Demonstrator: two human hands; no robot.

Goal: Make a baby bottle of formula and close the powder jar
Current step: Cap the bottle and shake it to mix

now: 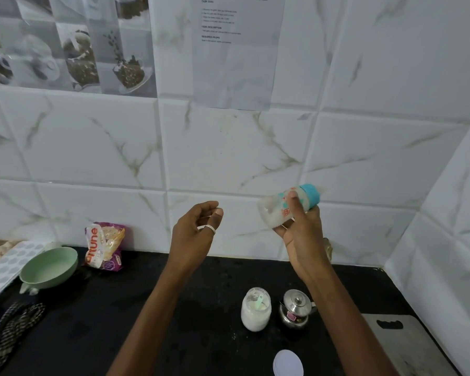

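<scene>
A black counter (174,308) is seen with a cutting board (407,346) at the near right and a green bowl (49,267) at the far left. Above it, the baby bottle (274,210) is held tilted, gripped by the curled fingers of the right hand (301,240). The left hand (193,232) is raised, its fingers loosely curled round nothing. The powder jar (255,313) is left uncapped just left of a steel kettle (296,308). The white lid (287,363) is laid nearer.

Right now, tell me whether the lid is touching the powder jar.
Apart. The head view shows the lid lying on the counter, with bare black surface between it and the open jar.
</scene>
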